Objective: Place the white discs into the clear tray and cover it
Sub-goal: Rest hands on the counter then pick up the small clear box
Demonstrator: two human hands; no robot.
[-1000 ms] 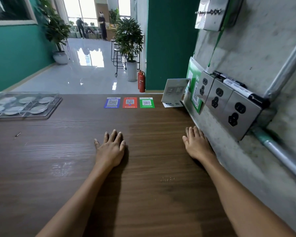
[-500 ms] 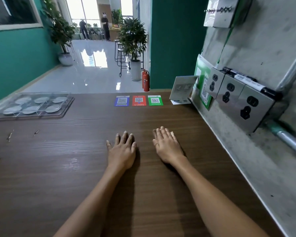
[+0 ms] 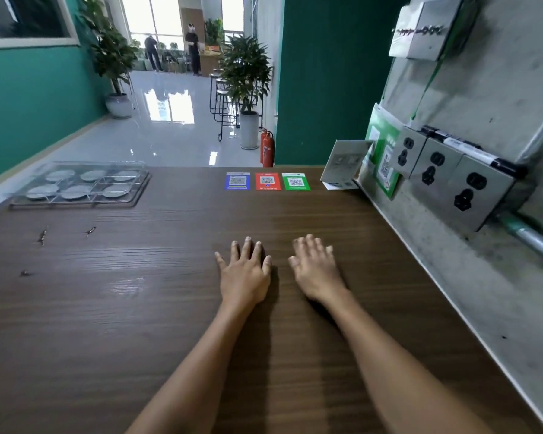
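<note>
The clear tray sits at the far left of the brown wooden table, with a clear cover on top of it. Several white discs lie in its compartments, seen through the plastic. My left hand lies flat on the table near the middle, fingers straight, palm down. My right hand lies flat just to its right, slightly blurred. Both hands hold nothing and are far from the tray.
Blue, red and green QR cards lie at the table's far edge. A white card stand leans near the concrete wall, which carries metal sockets. Small dark bits lie on the table at left.
My right hand slid left from beside the wall to rest close to my left hand. The view shifted, bringing the tray further into frame.
</note>
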